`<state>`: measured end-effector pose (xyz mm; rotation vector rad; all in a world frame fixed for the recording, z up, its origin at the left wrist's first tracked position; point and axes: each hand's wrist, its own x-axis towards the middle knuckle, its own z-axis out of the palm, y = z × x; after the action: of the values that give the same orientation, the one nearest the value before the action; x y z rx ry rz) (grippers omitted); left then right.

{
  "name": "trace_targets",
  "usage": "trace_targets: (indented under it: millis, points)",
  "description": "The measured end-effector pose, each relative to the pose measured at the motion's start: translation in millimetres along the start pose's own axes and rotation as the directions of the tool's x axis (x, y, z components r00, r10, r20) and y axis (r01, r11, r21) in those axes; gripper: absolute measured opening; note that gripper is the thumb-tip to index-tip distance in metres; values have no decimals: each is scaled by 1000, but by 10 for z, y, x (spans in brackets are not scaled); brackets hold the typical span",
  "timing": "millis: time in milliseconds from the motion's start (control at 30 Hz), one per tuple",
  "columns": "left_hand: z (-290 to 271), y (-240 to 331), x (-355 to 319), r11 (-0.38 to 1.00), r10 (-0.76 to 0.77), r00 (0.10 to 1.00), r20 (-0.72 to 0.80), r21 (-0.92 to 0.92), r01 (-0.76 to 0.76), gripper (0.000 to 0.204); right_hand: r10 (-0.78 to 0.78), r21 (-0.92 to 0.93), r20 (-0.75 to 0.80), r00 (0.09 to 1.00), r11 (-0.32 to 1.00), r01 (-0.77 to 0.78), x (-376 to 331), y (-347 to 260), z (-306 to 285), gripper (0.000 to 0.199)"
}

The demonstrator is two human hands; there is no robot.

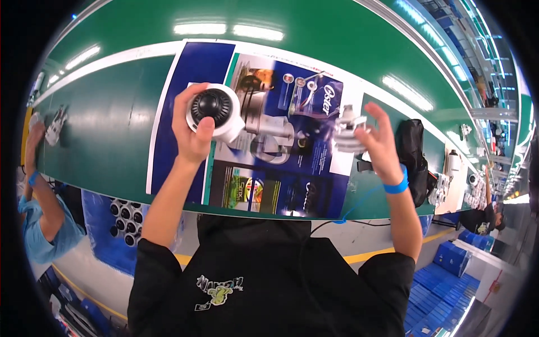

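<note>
My left hand [192, 126] is wrapped round a white round plastic housing [232, 121] with a black ribbed dome in its middle and a short stub on one side. The thumb presses over the dome's lower edge. Farther right, my right hand [380, 140] grips a whitish-grey ringed part [349, 135] at its right edge, with the index finger stretched upward. This part is smeared by motion, so its exact kind cannot be made out. Both pieces are above a large printed carton sheet [191, 73] in blue and white that lies flat on the green bench.
A blue strap [396, 181] with a cord circles my right wrist. To the right lies a black bag [412, 163]; white parts [441, 188] are beyond it. At far left, another person's hand [35, 135] is near a whitish part [55, 124]. A blue bin [104, 224] holds several black-and-white housings.
</note>
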<state>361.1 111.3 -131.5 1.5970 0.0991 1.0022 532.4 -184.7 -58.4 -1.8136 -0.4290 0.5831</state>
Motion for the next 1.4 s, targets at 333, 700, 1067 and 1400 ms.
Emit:
trace_targets:
  millis: [333, 700, 1067, 1400]
  points:
    - [-257, -29, -180, 996, -17, 993, 117, -86, 27, 75, -484, -732, 142, 863, 536, 421, -260, -358, 286, 56]
    - [-268, -142, -146, 988, -114, 946, 302, -62, 139, 86, 88, -636, 518, 851, 705, 314, 1053, -9, 842, 35]
    - [-274, 55, -210, 855, -507, 858, -87, -175, 488, 53, 5, 191, 338, 941, 979, -74, 88, -237, 334, 20]
    - [-567, 654, -73, 594, -28, 902, 431, 733, -332, 92, -22, 399, 246, 969, 913, -81, -417, 16, 355, 21]
